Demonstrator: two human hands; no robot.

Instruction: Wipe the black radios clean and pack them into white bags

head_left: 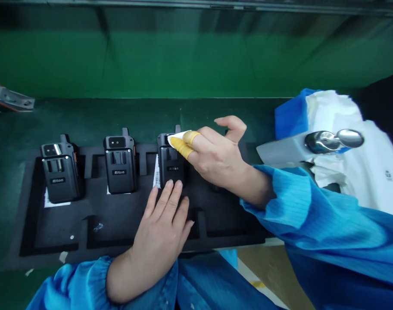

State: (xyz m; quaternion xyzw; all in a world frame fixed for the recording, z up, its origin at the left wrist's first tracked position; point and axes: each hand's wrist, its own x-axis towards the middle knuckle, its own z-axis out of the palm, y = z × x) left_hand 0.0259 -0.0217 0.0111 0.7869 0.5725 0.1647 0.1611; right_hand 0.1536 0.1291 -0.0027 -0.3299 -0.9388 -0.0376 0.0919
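Three black two-way radios marked "Riton" lie face down, backs up, in a black foam tray: a left radio, a middle radio and a third radio. With fingers stretched out, my left hand rests its fingertips on the third radio's lower end. My right hand, with yellow finger cots on two fingers, pinches a white wipe against that radio's upper part by the camera window. Its index finger sticks up, bent. Part of the third radio is hidden behind this hand. White barcode labels lie under the radios.
At the right stand a pump bottle and a blue box with white cloths. A metal bracket juts in at the left. A small clear plastic scrap lies in the tray. Behind rises a green panel.
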